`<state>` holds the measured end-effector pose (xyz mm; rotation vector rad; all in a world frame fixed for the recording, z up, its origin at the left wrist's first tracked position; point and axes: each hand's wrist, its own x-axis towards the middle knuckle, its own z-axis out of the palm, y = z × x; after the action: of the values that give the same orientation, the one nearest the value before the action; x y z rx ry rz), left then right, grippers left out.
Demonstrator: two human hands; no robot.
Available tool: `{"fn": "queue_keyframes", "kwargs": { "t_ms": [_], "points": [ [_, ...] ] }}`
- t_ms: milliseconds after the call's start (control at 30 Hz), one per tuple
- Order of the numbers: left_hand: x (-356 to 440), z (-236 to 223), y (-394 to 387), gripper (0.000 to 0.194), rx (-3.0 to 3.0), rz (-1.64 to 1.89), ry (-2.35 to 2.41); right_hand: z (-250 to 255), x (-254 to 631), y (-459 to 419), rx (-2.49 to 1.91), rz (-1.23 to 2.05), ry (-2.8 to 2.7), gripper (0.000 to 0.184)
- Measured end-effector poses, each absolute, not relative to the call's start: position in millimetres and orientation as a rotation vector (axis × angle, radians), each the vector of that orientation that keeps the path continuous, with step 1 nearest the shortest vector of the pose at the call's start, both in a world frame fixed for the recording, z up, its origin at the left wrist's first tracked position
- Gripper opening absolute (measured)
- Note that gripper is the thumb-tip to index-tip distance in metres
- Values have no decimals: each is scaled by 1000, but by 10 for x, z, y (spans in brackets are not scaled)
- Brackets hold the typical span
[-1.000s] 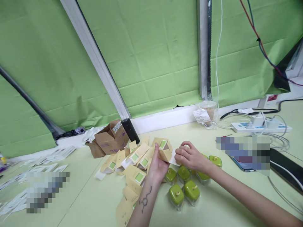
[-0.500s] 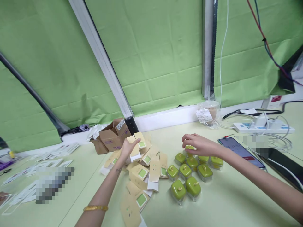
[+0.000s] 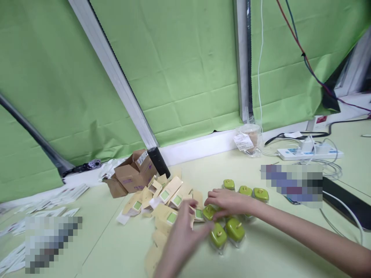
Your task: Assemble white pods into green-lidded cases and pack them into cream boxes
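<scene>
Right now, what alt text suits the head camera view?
A right hand reaches over green-topped containers on a pale table; the blurred left hand is beside it, near scattered tan cartons. An open cardboard box and green cloth are behind.

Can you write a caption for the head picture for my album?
Left hand near tan cartons, right hand over green-lidded containers, cardboard box behind.

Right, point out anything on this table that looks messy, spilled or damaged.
The tan cartons lie in a jumbled, overlapping heap, and the pale cables by the power strip look tangled. I see no spill; small damage is hard to judge.
</scene>
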<state>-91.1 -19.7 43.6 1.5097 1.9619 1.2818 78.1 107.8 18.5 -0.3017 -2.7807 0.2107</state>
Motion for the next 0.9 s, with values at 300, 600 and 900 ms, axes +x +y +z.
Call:
{"fn": "queue_keyframes", "kwargs": {
  "t_ms": [300,600,900],
  "points": [
    [-441,-410,-431,43,1176,1403,1573,212,817,1006,-361,405,-2687,18],
    [-622,-333,-241,51,1088,1451,1461,148,941,691,-488,683,-2442,15],
    [-288,-168,-481,52,1539,1269,1691,211,1505,702,-785,1096,-1779,14]
  ]
}}
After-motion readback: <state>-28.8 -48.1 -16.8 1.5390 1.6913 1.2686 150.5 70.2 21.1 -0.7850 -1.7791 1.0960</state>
